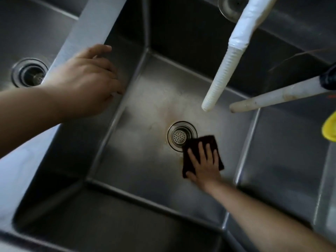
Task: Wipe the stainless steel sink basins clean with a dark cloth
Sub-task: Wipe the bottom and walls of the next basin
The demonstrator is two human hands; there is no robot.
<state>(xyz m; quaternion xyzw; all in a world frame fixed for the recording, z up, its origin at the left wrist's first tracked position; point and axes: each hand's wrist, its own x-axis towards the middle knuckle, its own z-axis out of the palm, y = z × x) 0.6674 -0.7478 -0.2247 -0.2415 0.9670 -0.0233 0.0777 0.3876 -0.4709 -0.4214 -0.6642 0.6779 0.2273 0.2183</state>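
I look straight down into a deep stainless steel basin (145,110) with a round strainer drain (181,136) in its floor. A dark folded cloth (209,142) lies flat on the floor just right of the drain, overlapping its rim. My right hand (203,166) presses on the cloth with fingers spread. My left hand (85,79) rests on the divider ridge (94,24) at the basin's left wall, fingers curled over its edge, holding nothing else. Brownish stains mark the floor around the drain.
A second basin with its own drain (29,72) lies to the left. Two white hoses (223,66) (272,99) hang over the basin from the upper right. A yellow object (330,127) shows at the right edge. A third drain (231,6) is at the top.
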